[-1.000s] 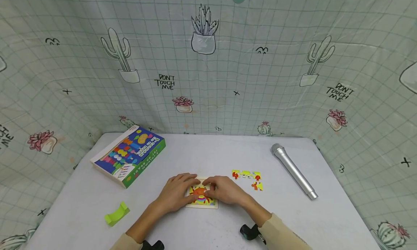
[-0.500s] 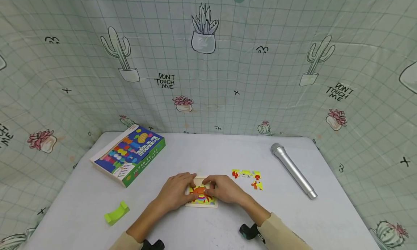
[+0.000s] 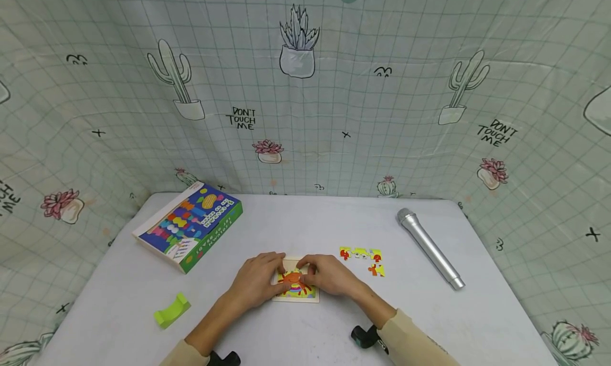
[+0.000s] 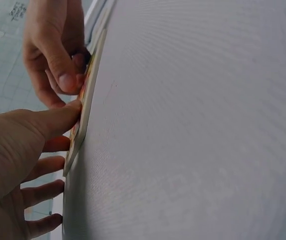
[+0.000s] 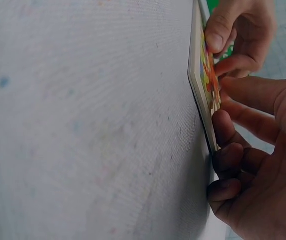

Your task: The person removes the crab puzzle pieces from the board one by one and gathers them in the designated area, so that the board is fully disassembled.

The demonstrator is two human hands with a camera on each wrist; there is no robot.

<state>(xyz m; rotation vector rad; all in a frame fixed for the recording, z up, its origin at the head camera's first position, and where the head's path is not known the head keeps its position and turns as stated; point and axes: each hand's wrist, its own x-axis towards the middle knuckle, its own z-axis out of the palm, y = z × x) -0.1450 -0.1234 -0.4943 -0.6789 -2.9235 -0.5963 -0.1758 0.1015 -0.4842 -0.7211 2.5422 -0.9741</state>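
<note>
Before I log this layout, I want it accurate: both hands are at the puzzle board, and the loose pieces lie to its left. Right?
One slip: the loose pieces lie right of the puzzle board, as the head view shows. The rest is correct.

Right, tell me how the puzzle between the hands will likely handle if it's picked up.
The puzzle is probably stiff: its edges look straight and unbent in both wrist views. It's likely light, since it looks thin. Tilted, it might shed parts, as similar small pieces lie loose nearby.
</note>
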